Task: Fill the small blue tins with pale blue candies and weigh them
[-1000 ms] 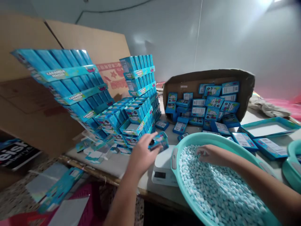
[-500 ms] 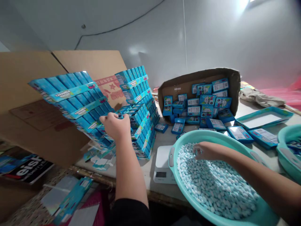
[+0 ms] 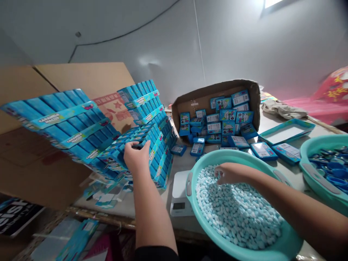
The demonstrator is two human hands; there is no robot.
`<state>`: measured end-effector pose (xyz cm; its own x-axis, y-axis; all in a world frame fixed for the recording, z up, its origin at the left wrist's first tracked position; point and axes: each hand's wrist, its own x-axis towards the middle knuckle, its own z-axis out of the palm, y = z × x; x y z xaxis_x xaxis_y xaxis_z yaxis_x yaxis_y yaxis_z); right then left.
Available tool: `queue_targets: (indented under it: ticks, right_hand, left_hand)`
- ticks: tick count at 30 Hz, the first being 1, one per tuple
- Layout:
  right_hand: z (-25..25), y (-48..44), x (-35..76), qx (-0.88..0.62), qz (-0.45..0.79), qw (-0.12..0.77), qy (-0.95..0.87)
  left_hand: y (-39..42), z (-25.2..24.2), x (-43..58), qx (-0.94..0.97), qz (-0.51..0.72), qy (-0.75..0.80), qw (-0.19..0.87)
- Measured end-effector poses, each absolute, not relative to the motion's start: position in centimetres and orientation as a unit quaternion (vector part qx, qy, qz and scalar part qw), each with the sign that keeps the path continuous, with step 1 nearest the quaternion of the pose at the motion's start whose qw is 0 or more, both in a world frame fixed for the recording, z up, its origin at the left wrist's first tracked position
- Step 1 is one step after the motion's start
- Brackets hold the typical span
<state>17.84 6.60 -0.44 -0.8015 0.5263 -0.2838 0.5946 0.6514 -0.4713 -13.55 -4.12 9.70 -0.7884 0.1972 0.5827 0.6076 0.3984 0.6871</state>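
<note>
My left hand [image 3: 137, 155] is at a filled display tray [image 3: 114, 154], its thumb and fingers closed round a small blue candy box, which is mostly hidden by the hand. That tray rests among tall stacks of similar trays [image 3: 62, 116] packed with blue boxes. Inside a turquoise tub [image 3: 194, 192], my right hand [image 3: 226, 173] dips into small white and pale-blue candies [image 3: 239, 217]. Its fingers are curled closed on some candies, largely hidden by the hand. Just left of the tub is a white scale [image 3: 179, 188], partly covered by the rim.
Behind the tub, a cardboard box [image 3: 257, 105] lies on its side with many blue boxes spilling out. An open blue tray [image 3: 288, 132] and a second turquoise tub [image 3: 312, 170] with blue pieces stand to the right. A large carton [image 3: 84, 76] backs the stacks.
The view has swung a little to the right. My left hand has come down from above the trays to the boxes in the tray. My right hand stays in the candies.
</note>
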Motion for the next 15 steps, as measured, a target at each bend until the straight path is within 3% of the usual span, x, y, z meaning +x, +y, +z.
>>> queue_targets:
  ticks: [3,5,10,15]
  right_hand:
    - [0.3,6.5,17.9,0.315,-0.276,0.056,0.906]
    - [0.8,6.4,17.9,0.318,-0.269,0.055,0.907]
    - [0.7,6.0,18.1,0.303,-0.268,0.095,0.910]
    - [0.4,5.5,17.4,0.250,-0.299,0.202,0.899]
  left_hand:
    - [-4.8,8.9,-11.7,-0.283,-0.516,-0.757,0.285]
    - [-3.8,7.7,-9.5,-0.346,-0.522,-0.729,0.277]
    - [3.6,2.9,-5.2,-0.515,-0.404,-0.756,-0.002]
    - [9.6,-0.6,-5.2,-0.498,-0.305,-0.791,-0.182]
